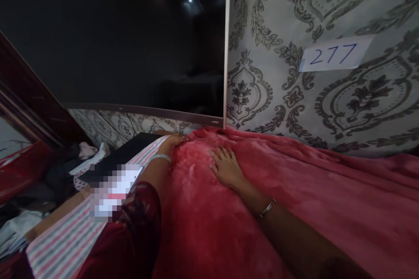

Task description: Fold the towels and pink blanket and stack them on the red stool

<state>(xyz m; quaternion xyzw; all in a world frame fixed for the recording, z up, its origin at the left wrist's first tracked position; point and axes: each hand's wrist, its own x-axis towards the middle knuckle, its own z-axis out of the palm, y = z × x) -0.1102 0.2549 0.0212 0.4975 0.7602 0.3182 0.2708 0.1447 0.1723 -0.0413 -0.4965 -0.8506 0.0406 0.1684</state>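
A fuzzy red blanket (294, 192) covers the bed from the middle to the right. My right hand (225, 166) lies flat on it with fingers spread, palm down, a bangle on the wrist. My left hand (173, 143) grips the blanket's upper left corner at the bed's far edge, fingers curled over the fabric. A silver bangle sits on that wrist, and a dark red patterned sleeve covers the arm. Beneath the blanket's left edge a red-and-white striped sheet (65, 239) shows.
A large dark TV screen (131, 39) hangs on the wall just beyond the bed. Patterned grey wallpaper (327, 109) carries a paper label reading 277 (334, 54). A dark flat object (124, 154) and heaped clothes (59, 174) lie at the left.
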